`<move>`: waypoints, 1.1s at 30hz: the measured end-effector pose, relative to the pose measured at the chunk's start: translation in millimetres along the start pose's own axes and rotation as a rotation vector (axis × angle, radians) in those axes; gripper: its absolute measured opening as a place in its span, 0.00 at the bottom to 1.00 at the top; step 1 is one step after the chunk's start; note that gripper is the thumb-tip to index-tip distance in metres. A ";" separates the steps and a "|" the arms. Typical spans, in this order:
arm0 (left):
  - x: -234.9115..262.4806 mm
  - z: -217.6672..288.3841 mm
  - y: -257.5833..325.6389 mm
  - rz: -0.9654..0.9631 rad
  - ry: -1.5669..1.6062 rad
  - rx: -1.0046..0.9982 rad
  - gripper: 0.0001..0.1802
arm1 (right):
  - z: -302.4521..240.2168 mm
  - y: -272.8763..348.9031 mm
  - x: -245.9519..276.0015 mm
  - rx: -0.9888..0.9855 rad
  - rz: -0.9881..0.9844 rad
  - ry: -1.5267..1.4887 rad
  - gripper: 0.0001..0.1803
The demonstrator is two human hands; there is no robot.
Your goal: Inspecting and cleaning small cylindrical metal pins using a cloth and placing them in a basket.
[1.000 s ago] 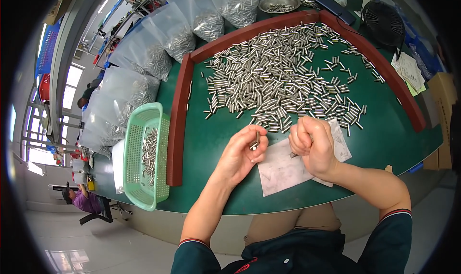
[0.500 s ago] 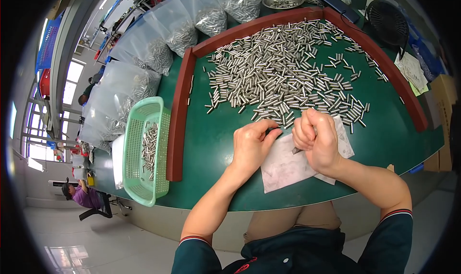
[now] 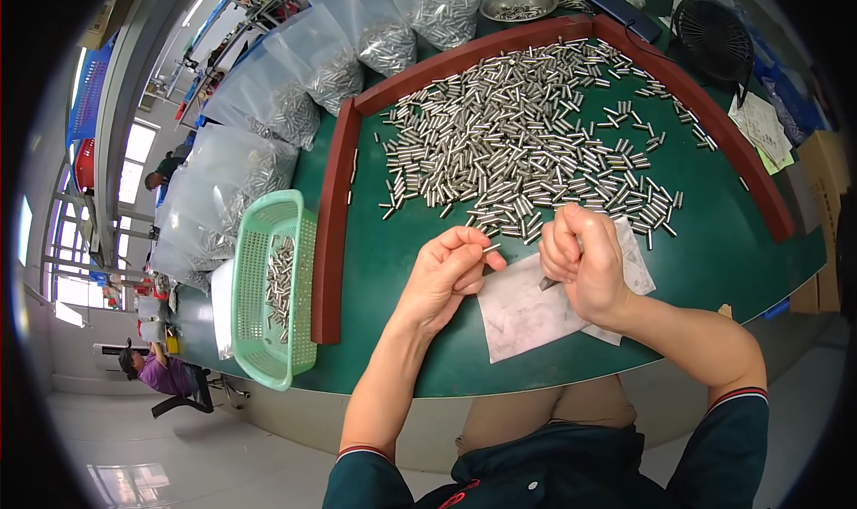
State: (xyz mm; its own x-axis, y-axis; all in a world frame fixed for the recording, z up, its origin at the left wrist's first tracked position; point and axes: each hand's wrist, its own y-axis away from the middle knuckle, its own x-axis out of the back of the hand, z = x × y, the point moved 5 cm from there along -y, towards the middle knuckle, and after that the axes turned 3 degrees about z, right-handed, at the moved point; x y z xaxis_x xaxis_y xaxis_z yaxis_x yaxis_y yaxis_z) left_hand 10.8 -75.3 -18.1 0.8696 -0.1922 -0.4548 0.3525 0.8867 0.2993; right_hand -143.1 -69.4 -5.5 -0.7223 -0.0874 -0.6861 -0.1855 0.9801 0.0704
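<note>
My left hand (image 3: 446,273) pinches a small shiny metal pin (image 3: 490,248) between thumb and fingers, just left of a smudged whitish cloth or paper sheet (image 3: 518,317). Above that sheet, my right hand (image 3: 587,266) is closed like a fist round a tool; only its dark grey flat tip (image 3: 547,284) sticks out below the fingers, so its kind is hidden. Beyond both hands spreads a large heap of short metal pins (image 3: 509,134) on the green tabletop (image 3: 384,286).
Dark red wooden rails (image 3: 332,232) fence the heap. A mint-green plastic basket (image 3: 299,366) holding pins stands left of the rail. Farther back are clear plastic bags (image 3: 388,41) of pins, a metal bowl (image 3: 491,11) and a black fan (image 3: 711,41). A person (image 3: 165,375) sits far left.
My left hand has drawn left, away from the right hand, and turned; the pin in its fingers now shows. My right hand has hardly moved.
</note>
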 end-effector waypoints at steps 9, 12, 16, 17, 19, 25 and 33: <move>0.8 -5.4 0.2 0.027 -0.188 0.014 0.08 | -2.1 -0.5 -0.4 -0.001 0.010 0.004 0.22; 1.5 -6.2 -0.8 0.020 -0.160 0.030 0.08 | -2.9 -0.5 -0.8 -0.009 0.009 0.002 0.22; 0.5 -5.9 -1.2 0.010 -0.156 0.027 0.09 | -2.2 -1.1 -0.7 -0.010 0.001 -0.003 0.22; 0.3 -6.1 -1.2 0.008 -0.153 0.026 0.09 | -2.6 -0.9 -1.0 -0.010 0.006 -0.004 0.22; -0.3 -5.6 -0.9 0.008 -0.158 0.025 0.09 | -2.9 -0.8 -1.2 -0.010 0.009 -0.006 0.21; -0.8 -2.0 -1.3 0.024 -0.113 0.044 0.12 | -3.1 -0.5 -1.0 -0.008 0.006 0.003 0.21; 11.1 7.2 0.0 0.146 0.033 -0.062 0.22 | -1.9 -0.3 -1.0 -0.016 0.002 -0.003 0.21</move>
State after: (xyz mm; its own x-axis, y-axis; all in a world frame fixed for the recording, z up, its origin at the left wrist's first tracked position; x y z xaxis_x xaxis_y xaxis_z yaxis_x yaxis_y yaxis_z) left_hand 23.0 -80.6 -17.1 0.8979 -0.0464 -0.4377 0.2001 0.9287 0.3121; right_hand -143.6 -69.9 -3.5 -0.7206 -0.0851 -0.6881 -0.1947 0.9773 0.0830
